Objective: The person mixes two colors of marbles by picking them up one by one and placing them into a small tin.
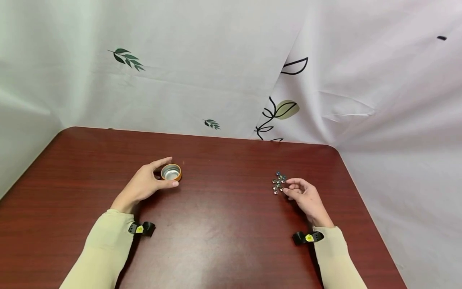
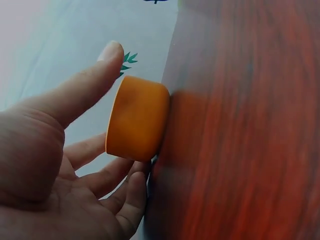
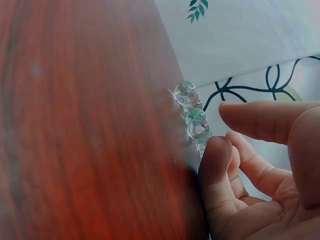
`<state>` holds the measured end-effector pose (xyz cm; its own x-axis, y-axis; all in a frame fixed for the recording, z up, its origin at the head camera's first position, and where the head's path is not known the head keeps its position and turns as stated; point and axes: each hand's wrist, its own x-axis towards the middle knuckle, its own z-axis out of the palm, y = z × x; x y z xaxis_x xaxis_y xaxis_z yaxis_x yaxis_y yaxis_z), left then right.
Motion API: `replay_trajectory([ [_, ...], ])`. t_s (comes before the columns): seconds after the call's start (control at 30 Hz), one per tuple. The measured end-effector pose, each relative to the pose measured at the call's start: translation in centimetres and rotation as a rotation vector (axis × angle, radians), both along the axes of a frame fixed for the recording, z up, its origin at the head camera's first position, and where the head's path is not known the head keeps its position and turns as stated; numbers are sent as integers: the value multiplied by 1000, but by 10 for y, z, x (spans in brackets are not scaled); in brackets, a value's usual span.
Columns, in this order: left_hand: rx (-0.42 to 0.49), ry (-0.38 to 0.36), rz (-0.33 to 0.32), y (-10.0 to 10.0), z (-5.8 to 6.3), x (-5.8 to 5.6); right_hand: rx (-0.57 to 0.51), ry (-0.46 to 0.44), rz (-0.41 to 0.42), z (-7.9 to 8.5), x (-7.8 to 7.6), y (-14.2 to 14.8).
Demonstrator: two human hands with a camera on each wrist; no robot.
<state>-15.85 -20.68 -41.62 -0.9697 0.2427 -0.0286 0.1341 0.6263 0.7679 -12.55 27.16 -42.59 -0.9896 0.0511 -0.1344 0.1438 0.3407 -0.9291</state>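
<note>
In the head view, a small round tin, silver inside and orange outside, stands upright on the table at the left. My left hand is spread around it, thumb along the near side and index finger past the far side. The left wrist view shows the orange wall of the tin between the thumb and the loosely bent fingers. Over at the right lies a cluster of clear glass marbles with coloured insides. My right hand reaches to their right edge, thumb and index fingertips apart, nothing visibly held between them.
The reddish-brown wooden table has rounded far corners. A white cloth with leaf prints hangs behind it and along the sides. Both wrists wear black straps with small devices.
</note>
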Motion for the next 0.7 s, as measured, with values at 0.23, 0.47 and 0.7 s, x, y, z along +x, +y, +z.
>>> replay_trajectory([
  [0.23, 15, -13, 8, -2, -2, 0, 39, 2, -5, -4, -2, 0],
  [0.47, 28, -26, 14, -1, -4, 0, 72, -3, -21, -5, -2, -1],
  [0.7, 8, -12, 24, 1, -5, -3, 116, 2, -26, -4, -2, -3],
])
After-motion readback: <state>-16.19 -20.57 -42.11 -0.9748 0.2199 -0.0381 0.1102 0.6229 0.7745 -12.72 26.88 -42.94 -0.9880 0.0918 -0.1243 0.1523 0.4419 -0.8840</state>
